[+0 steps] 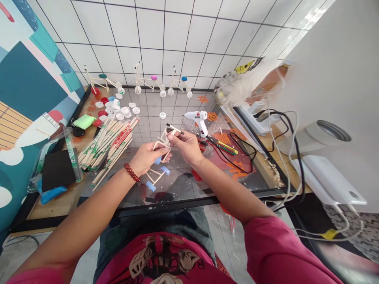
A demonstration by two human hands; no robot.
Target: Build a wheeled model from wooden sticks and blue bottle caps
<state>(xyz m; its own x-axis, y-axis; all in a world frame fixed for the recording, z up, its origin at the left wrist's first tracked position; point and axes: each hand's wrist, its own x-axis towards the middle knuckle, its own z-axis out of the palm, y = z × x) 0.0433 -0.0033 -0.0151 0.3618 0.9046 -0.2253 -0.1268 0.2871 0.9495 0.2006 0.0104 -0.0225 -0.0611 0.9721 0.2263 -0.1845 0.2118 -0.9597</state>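
Nearest: red printed shirt (160, 258) fills the bottom centre, with both bare forearms reaching up from it.
Left hand: left hand (147, 157), a bead bracelet (132, 172) at its wrist, has its fingers closed on the lower part of the stick frame (164, 142).
Right hand: right hand (186, 145) pinches the top of the same frame between thumb and fingertips.
Frame's place: held just above the glass tabletop (189, 185), middle of the picture.
Frame's look: thin pale sticks joined into an open lattice, a dark tip at the upper right, a blue cap at its lower end.
Below it: one stick axle (157, 178) with two blue caps lies on the glass under the left hand.
Finished models: three stick bicycles (149, 82) stand along the tiled wall, upper centre.
Counts: one white glue gun (197, 119) right of centre; one heap of chopsticks (108, 146) at left; many bottle caps (116, 107), too many to count.
Edges: table's dark near rim runs just below the hands.
Open room: bare glass lies between the chopsticks and the glue gun.
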